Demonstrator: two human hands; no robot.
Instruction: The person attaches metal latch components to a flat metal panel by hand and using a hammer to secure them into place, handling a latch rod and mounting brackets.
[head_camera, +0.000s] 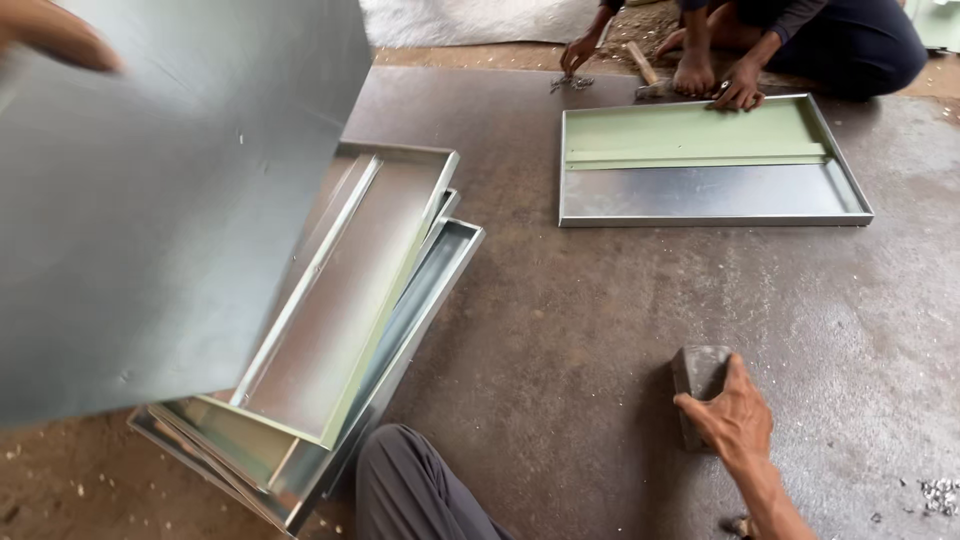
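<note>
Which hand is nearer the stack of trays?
Left. The left hand holds a metal sheet tilted right over the stack of trays. The right hand grips a dark block on the floor, well off to the stack's right.

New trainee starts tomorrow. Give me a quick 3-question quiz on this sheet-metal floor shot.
1. True or false: the right hand rests on a dark block.
2. What does the left hand hold up? A) a hammer B) a flat metal sheet C) a rope
3. Where does the single tray lie, relative to the other person?

Key: 1 true; 2 B; 3 on the floor, directly in front of them.
</note>
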